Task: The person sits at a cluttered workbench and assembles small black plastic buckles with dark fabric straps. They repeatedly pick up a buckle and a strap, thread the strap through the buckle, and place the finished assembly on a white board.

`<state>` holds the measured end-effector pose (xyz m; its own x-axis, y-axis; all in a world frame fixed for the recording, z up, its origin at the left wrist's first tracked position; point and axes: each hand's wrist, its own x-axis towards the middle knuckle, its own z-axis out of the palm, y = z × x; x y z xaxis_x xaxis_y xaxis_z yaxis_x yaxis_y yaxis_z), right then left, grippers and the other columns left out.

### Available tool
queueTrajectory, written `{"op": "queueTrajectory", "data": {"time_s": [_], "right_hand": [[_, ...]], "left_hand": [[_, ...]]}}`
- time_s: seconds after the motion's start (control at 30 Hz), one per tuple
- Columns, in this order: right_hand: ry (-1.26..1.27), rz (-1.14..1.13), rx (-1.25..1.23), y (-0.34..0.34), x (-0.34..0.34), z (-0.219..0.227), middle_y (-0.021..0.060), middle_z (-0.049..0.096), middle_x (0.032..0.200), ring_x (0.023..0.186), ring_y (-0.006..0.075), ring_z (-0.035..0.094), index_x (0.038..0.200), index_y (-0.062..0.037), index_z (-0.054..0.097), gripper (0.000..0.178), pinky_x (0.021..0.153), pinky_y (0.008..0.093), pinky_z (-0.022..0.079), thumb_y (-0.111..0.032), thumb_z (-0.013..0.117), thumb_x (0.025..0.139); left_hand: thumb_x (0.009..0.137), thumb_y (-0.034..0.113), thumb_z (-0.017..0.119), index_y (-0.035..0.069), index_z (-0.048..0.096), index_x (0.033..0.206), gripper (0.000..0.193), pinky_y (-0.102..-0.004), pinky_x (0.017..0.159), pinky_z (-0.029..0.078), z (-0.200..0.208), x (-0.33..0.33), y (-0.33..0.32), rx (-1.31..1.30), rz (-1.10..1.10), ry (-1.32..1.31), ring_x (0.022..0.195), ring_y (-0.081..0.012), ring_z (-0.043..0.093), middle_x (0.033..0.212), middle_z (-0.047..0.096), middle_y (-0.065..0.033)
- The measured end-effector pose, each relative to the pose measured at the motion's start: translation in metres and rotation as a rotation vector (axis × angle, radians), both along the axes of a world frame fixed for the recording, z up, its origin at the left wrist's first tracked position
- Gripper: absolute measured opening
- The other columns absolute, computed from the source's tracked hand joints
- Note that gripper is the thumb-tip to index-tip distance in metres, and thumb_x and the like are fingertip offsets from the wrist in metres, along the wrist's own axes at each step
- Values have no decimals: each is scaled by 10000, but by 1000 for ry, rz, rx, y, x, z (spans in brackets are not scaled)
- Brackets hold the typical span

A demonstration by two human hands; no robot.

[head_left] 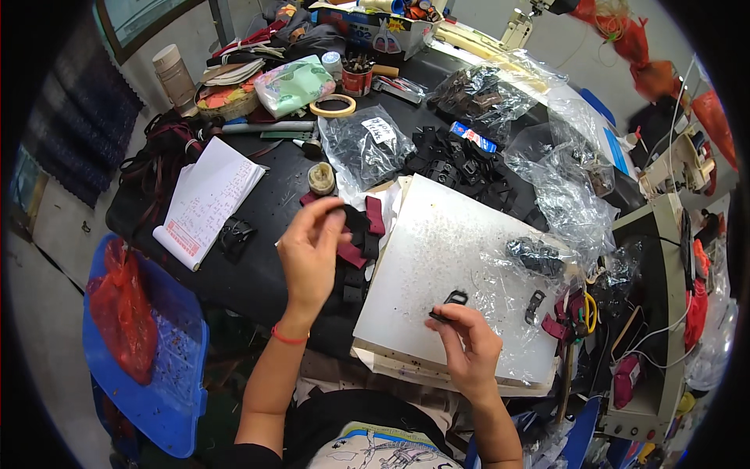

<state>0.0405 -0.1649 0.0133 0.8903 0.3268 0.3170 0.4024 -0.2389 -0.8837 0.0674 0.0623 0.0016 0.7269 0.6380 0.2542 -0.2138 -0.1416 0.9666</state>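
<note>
Grip, head view: the right hand is closed in a thumb-and-forefinger pinch on a small black piece over the white board, between 7 and 8 o'clock of its centre. The left hand, at 9 o'clock outside the board, has thumb and forefinger drawn together beside a dark strap; whether it holds this cannot be told.

Handling, as judged: the pinched piece looks very light, thin and fairly stiff, probably moulded plastic, and smooth enough to slip or spin. Breakage seems unlikely under light pressure. Best hold: fingertip pads on the flat faces near one end, leaving the far end free. An open-framed black buckle lies just beyond the pinch; whether the two are joined is unclear. Its side rails offer the surest hold.

Count: one piece in the right hand; one buckle beside it; one further black buckle between 3 and 4 o'clock; one clear bag of dark parts at 2 o'clock, contents uncountable. At 10 o'clock, at least two maroon straps and one open jar; farther out, one notepad. At 11 o'clock, one tape ring. At 12 o'clock, one heap of black buckles, too tangled to number.
</note>
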Motion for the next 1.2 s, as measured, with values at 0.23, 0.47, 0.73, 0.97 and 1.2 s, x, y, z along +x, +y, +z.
{"op": "queueTrajectory", "data": {"time_s": [0.23, 0.47, 0.73, 0.97, 1.2], "right_hand": [[-15, 55, -67, 23, 7, 35, 63, 596, 802, 600, 100, 533, 918, -34, 654, 160, 528, 220, 442, 7, 697, 770], [60, 31, -42, 22, 7, 25, 54, 607, 800, 600, 94, 534, 924, -32, 652, 145, 536, 218, 442, -26, 697, 785], [355, 68, 61, 15, 9, 20, 42, 609, 788, 694, 84, 596, 1013, 1, 574, 227, 619, 227, 487, -30, 680, 814], [389, -79, 163, 13, -5, 25, 58, 589, 802, 683, 94, 590, 1047, 0, 469, 272, 603, 227, 483, -26, 648, 844], [290, 70, 337, 5, -3, 37, 47, 581, 836, 698, 100, 561, 1005, 7, 537, 228, 650, 216, 472, 46, 653, 813]], "left_hand": [[915, 93, 573, -51, 628, 1051, 205, -241, 716, 527, 20, -50, -54, -386, -423, 122, 791, -102, 630, 887, 664, -93], [941, 119, 533, -58, 633, 1042, 227, -252, 731, 537, 22, -62, -61, -272, -488, 175, 813, -120, 639, 880, 667, -94], [872, 20, 608, -32, 637, 1064, 201, -240, 757, 524, 19, -62, -49, -117, -661, 54, 856, -132, 655, 956, 673, -112], [884, -11, 572, -20, 554, 1155, 271, -313, 799, 565, 23, -64, -60, -655, -595, -36, 938, -126, 604, 1002, 610, -87], [904, 48, 573, -15, 555, 1207, 310, -278, 894, 461, 24, -72, -49, -253, -862, 15, 1035, -151, 561, 1136, 577, -113]]}}
